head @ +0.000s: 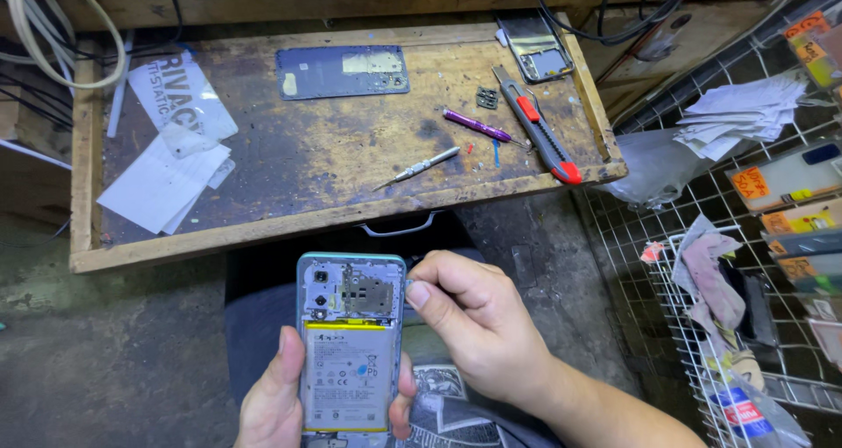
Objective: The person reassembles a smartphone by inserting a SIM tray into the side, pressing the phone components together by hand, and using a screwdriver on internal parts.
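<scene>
While the left hand (279, 395) cradles an opened phone (351, 343) from below, fingers wrapped around both its long edges, the right hand (478, 325) pinches closed at the phone's upper right edge, beside the metal shield; whether it holds a tiny part or tool there I cannot tell. To work well here, the left hand should keep the phone flat and steady, and the right should stay light near the battery (346, 369), which punctures easily. Beyond the hands, on the wooden surface (307, 163), lie a screwdriver (421, 167), a purple tool (478, 125), a red utility knife (537, 123) and the phone's back cover (342, 71). Right of the hands stands a wire rack (667, 264) with rags. Nothing blocks the phone itself.
</scene>
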